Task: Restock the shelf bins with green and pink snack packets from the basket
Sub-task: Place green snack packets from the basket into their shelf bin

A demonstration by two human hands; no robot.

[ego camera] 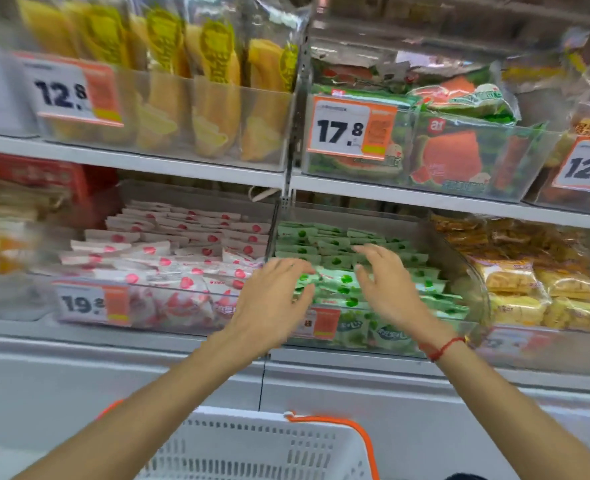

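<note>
Right now both hands reach over the clear bin of green snack packets [349, 251] on the lower shelf. The left hand [272, 299] lies with its fingers spread and fairly straight, palm down, over the front left part of that bin; it holds nothing, and whether the fingertips touch the packets cannot be told. The right hand [387, 282] hovers just beside it, fingers loosely extended and slightly bent, likewise released, with a red string bracelet [444, 348] around its wrist. Just left of the green bin, past a clear divider, sits the bin of pink snack packets [182, 251], white wrappers with red-pink spots, fronted by a price tag [91, 303] reading 19. Above, on the upper shelf, a bin of watermelon-printed packs [459, 154] carries a 17.8 tag [350, 129], and yellow packs [189, 91] stand to its left. Below the arms, the white plastic basket [252, 448] with an orange handle [355, 434] sits at the bottom edge; its contents are out of view
</note>
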